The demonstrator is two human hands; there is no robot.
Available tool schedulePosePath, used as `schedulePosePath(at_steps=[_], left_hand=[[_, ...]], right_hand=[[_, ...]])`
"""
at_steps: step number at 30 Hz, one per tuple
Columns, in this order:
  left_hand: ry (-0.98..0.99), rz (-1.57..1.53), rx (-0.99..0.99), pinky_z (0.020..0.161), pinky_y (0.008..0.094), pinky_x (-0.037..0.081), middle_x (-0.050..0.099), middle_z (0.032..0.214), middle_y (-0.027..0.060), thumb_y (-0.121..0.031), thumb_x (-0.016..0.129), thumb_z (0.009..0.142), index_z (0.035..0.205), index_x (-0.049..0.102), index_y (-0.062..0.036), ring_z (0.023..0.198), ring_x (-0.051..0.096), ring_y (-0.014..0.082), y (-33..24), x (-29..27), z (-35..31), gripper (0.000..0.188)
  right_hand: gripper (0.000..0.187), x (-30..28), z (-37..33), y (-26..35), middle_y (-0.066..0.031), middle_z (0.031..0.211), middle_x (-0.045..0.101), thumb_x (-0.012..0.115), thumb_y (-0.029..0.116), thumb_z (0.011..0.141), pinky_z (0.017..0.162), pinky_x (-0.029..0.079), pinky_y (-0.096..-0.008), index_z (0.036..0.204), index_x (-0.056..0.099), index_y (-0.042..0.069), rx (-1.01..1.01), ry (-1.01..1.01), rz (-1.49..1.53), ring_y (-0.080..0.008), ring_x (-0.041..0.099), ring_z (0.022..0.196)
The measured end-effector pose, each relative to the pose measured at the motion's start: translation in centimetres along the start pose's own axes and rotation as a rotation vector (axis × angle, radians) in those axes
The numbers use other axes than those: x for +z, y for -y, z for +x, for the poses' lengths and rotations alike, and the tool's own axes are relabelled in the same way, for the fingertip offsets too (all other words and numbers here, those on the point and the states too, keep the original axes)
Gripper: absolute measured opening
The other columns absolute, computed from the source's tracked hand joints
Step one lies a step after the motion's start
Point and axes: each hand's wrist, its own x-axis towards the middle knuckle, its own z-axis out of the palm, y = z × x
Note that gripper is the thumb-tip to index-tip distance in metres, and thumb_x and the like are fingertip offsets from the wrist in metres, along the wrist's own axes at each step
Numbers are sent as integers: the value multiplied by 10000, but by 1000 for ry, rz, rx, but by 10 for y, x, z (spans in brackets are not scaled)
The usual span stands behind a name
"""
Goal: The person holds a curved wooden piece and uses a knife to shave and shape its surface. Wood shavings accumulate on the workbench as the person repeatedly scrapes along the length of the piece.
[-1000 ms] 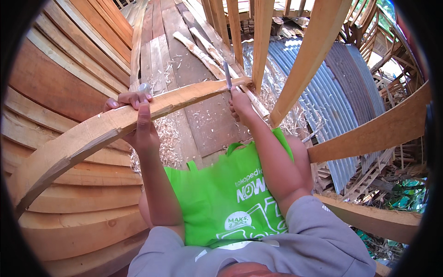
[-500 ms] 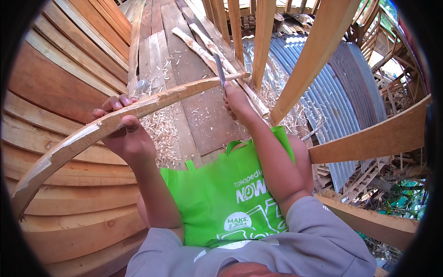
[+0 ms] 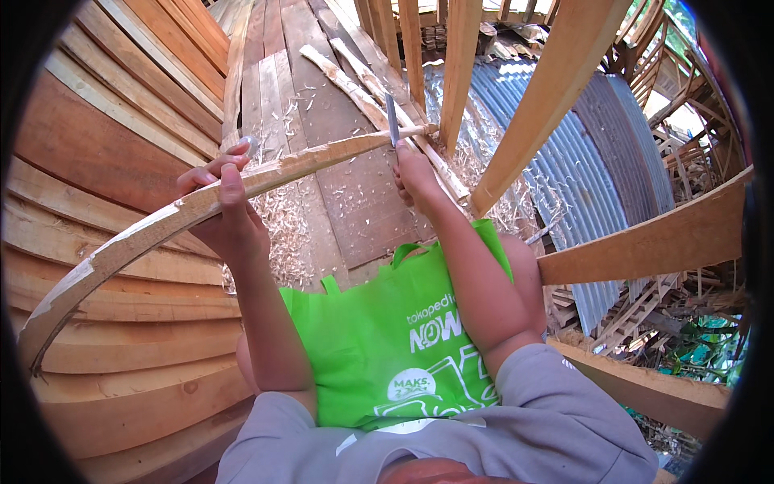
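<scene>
A long whittled piece of wood (image 3: 133, 235) slants across in front of me, thick and pale-cut at its lower left end, thin at its far right tip. My left hand (image 3: 234, 218) is closed around its middle, thumb on the near side and fingers behind. In my right hand (image 3: 416, 179) is a knife (image 3: 393, 121), its narrow grey blade pointing up and crossing the wood close to the thin tip. The knife's handle is hidden inside my fist.
A green bag (image 3: 355, 347) covers my lap. Wood shavings (image 3: 292, 242) litter the plank floor (image 3: 355, 202). Two peeled sticks (image 3: 339, 79) lie beyond the knife. Stacked boards (image 3: 121, 185) rise at left; upright posts (image 3: 548, 105) and corrugated metal sheets (image 3: 556, 161) are at right.
My left hand has turned on the wood, its thumb and fingers now reaching higher. The knife has shifted slightly right toward the tip, its blade more upright.
</scene>
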Motion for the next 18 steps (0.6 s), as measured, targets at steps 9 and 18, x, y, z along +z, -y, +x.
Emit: schedulePosePath(at_steps=[9, 18], left_hand=[[35, -151, -137, 946, 430, 542, 550, 811, 48, -35, 638, 870, 965, 401, -132, 850, 619, 178, -6, 2, -2, 273], [167, -160, -113, 988, 419, 516, 538, 815, 49, 21, 628, 854, 966, 392, -134, 867, 613, 185, -1, -5, 2, 304]], right_hand=[[563, -2, -10, 8, 52, 525, 288, 372, 614, 985, 394, 144, -307, 644, 361, 166, -56, 124, -119, -97, 217, 392], [535, -11, -5, 24, 52, 524, 292, 370, 578, 993, 405, 142, -321, 634, 334, 183, -2, 148, -155, -92, 178, 400]])
